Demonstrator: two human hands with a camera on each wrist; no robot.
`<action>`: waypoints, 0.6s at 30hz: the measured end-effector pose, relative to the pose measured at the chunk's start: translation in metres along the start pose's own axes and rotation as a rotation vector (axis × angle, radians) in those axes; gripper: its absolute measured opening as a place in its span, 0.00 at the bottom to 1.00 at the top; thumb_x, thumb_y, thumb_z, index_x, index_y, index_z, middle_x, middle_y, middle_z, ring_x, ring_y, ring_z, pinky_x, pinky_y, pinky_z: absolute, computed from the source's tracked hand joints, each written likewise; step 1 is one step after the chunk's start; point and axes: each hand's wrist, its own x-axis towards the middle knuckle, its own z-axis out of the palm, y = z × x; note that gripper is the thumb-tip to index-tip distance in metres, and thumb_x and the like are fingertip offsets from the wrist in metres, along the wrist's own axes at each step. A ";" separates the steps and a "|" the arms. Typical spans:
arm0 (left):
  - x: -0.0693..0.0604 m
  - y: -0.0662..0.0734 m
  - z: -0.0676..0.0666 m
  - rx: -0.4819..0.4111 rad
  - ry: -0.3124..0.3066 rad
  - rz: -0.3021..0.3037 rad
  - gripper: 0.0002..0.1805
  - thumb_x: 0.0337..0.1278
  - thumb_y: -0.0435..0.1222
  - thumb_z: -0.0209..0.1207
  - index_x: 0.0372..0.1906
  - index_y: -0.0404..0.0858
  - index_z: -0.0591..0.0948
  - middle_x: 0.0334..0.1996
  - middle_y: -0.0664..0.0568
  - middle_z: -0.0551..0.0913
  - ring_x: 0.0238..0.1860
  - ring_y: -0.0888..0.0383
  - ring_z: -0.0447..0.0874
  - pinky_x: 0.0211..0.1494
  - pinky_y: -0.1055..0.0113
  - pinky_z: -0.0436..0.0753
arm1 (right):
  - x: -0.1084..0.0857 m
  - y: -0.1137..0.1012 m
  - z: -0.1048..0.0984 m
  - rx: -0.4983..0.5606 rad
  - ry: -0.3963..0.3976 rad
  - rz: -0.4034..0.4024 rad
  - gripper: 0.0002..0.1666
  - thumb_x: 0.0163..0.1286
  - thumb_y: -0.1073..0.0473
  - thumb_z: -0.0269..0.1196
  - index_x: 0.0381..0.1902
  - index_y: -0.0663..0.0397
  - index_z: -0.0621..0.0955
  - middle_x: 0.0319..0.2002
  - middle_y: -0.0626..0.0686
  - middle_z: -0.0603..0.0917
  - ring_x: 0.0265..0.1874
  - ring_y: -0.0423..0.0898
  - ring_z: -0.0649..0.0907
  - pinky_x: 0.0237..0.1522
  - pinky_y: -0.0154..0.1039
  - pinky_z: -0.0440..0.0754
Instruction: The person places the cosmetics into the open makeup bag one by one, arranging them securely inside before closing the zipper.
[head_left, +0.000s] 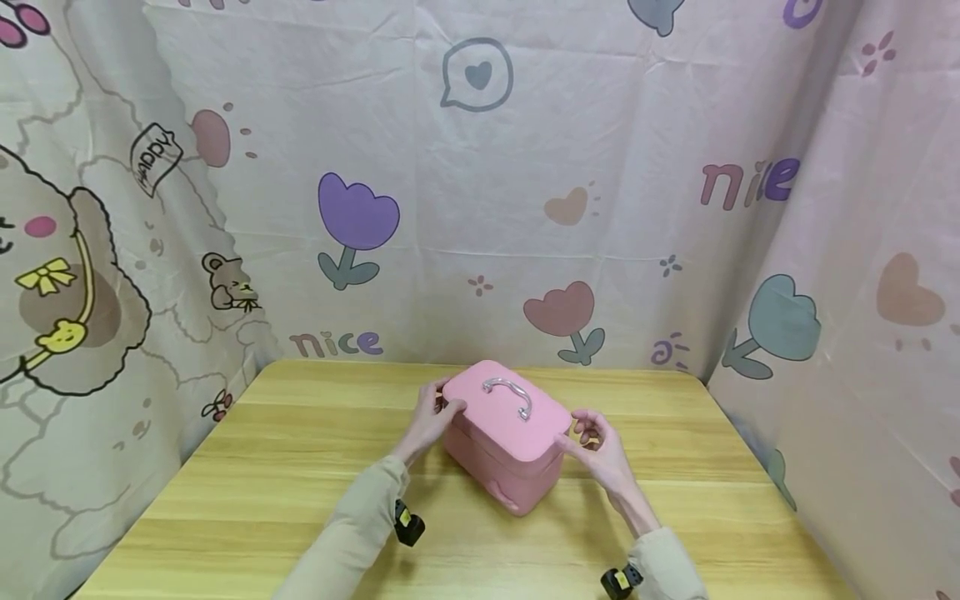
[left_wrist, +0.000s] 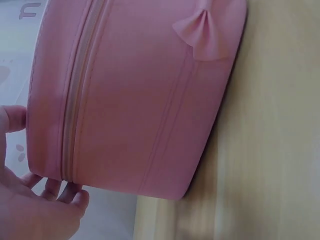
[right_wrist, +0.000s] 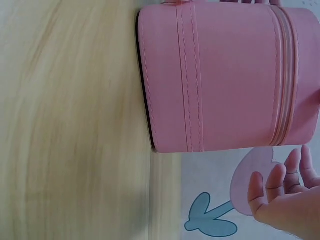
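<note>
A pink cosmetic case (head_left: 487, 467) stands on the table, turned at an angle, its lid down and a silvery handle (head_left: 512, 385) on top. Its zipper (left_wrist: 75, 95) runs around below the lid, and a pink bow (left_wrist: 205, 37) decorates the front. My left hand (head_left: 431, 421) holds the left corner of the lid, thumb on top and fingers against the side. At the right corner, the thumb of my right hand (head_left: 606, 458) touches the lid edge. The other right fingers (right_wrist: 276, 182) are loosely bent, apart from the case.
The wooden table (head_left: 315, 467) extends on both sides of the case. A patterned cloth (head_left: 450, 208) hangs behind it and along both sides. A small black camera (head_left: 408, 525) is worn on the left wrist, and another camera (head_left: 619, 581) on the right.
</note>
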 end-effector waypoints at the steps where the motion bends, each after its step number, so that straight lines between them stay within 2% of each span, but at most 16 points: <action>1: -0.001 -0.001 -0.001 -0.003 0.003 0.004 0.32 0.64 0.35 0.58 0.69 0.26 0.64 0.64 0.31 0.63 0.62 0.40 0.70 0.72 0.47 0.72 | 0.000 0.000 0.000 0.007 0.003 0.002 0.29 0.59 0.66 0.72 0.58 0.65 0.75 0.41 0.51 0.76 0.38 0.39 0.73 0.41 0.27 0.74; 7: -0.010 -0.003 -0.005 -0.007 0.026 0.018 0.24 0.72 0.36 0.51 0.67 0.29 0.68 0.68 0.31 0.68 0.65 0.34 0.73 0.72 0.43 0.72 | -0.002 -0.002 0.001 0.034 0.031 -0.002 0.29 0.63 0.66 0.70 0.61 0.65 0.75 0.45 0.55 0.81 0.39 0.36 0.80 0.44 0.26 0.79; 12: -0.018 -0.001 -0.011 0.024 0.063 0.026 0.18 0.76 0.35 0.45 0.62 0.30 0.72 0.63 0.34 0.77 0.64 0.38 0.77 0.71 0.44 0.73 | -0.003 -0.003 0.000 0.044 0.043 -0.007 0.26 0.66 0.65 0.68 0.60 0.67 0.75 0.51 0.61 0.82 0.41 0.36 0.83 0.47 0.26 0.82; 18: -0.026 -0.004 -0.016 0.025 0.072 0.030 0.18 0.76 0.32 0.44 0.61 0.31 0.74 0.60 0.36 0.80 0.63 0.41 0.78 0.71 0.45 0.75 | -0.004 -0.004 0.000 0.017 0.055 0.016 0.23 0.69 0.60 0.67 0.58 0.65 0.78 0.57 0.63 0.82 0.39 0.32 0.84 0.48 0.27 0.81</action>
